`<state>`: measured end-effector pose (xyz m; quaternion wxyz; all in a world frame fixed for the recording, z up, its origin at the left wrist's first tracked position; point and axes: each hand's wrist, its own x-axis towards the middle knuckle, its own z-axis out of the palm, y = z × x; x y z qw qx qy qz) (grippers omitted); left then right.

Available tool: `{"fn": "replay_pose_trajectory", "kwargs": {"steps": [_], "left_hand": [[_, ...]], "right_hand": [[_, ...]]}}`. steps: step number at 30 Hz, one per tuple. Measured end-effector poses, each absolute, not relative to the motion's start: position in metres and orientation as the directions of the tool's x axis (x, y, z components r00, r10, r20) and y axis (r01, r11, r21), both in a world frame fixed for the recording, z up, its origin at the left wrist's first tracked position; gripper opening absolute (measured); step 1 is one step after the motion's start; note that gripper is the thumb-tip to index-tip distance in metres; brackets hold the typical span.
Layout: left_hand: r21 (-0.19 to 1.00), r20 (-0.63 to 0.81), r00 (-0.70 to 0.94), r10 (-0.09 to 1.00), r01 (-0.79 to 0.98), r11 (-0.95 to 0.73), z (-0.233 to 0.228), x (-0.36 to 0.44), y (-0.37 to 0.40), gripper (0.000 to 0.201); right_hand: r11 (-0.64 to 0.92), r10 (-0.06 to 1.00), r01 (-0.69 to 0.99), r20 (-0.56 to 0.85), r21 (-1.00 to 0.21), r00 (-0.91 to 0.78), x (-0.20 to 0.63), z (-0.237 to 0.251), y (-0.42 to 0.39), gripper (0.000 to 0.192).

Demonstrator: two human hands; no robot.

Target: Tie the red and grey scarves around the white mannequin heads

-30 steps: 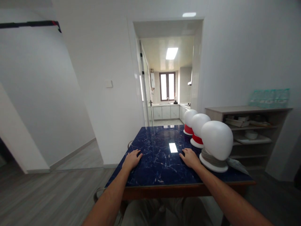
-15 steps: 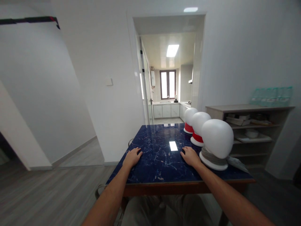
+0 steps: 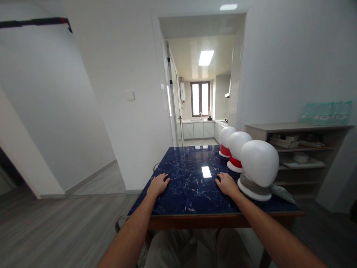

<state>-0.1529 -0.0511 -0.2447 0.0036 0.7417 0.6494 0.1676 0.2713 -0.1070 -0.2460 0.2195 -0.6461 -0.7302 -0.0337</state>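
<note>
From where I stand, I see someone seated at a blue marbled table (image 3: 189,197), both forearms reaching over its near edge. The left hand (image 3: 158,185) lies palm down on the left part of the top, fingers loosely extended and slightly bent, gripping nothing that I can see. The right hand (image 3: 226,184) lies much the same way across from it, fingers a little spread and curved, its grip likewise free. Just beside that hand stands the near head (image 3: 259,162), a smooth white form upright on a round white base, with grey around its neck. Behind it, in a row along the table's right side, come the middle head (image 3: 240,145) and the far head (image 3: 228,134), both white with red around the neck. A crumpled bag (image 3: 283,194) lies by the near head, at the table's right edge. Beyond, against the right wall, a shelf (image 3: 276,127) carries bottles (image 3: 326,114) on top and a bowl (image 3: 300,158) lower down. Past the doorway I see a window (image 3: 200,98).
</note>
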Motion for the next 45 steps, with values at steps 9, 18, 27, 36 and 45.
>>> {"fn": "replay_pose_trajectory", "kwargs": {"steps": [9,18,27,36,45], "left_hand": [[0.221,0.242,0.106,0.964,0.962,-0.161,-0.2449,-0.1535,-0.0505,0.056],[0.224,0.251,0.102,0.963,0.961,-0.16,-0.2454,-0.1531,-0.0511,0.056],[0.225,0.256,0.102,0.961,0.961,-0.162,-0.2455,-0.1534,-0.0509,0.055],[0.219,0.251,0.102,0.963,0.963,-0.159,-0.2445,-0.1529,-0.0509,0.054],[0.215,0.262,0.102,0.96,0.963,-0.161,-0.2443,-0.1519,-0.052,0.051]], "right_hand": [[0.175,0.927,0.955,0.367,-0.24,-0.078,0.2712,-0.2464,-0.1067,0.044],[0.157,0.931,0.959,0.361,-0.235,-0.064,0.2721,-0.2487,-0.1044,0.045],[0.167,0.926,0.957,0.371,-0.236,-0.071,0.2724,-0.2492,-0.1054,0.045],[0.158,0.93,0.962,0.361,-0.222,-0.069,0.2724,-0.2487,-0.1044,0.045],[0.167,0.927,0.955,0.369,-0.244,-0.068,0.2727,-0.2507,-0.1038,0.046]]}}
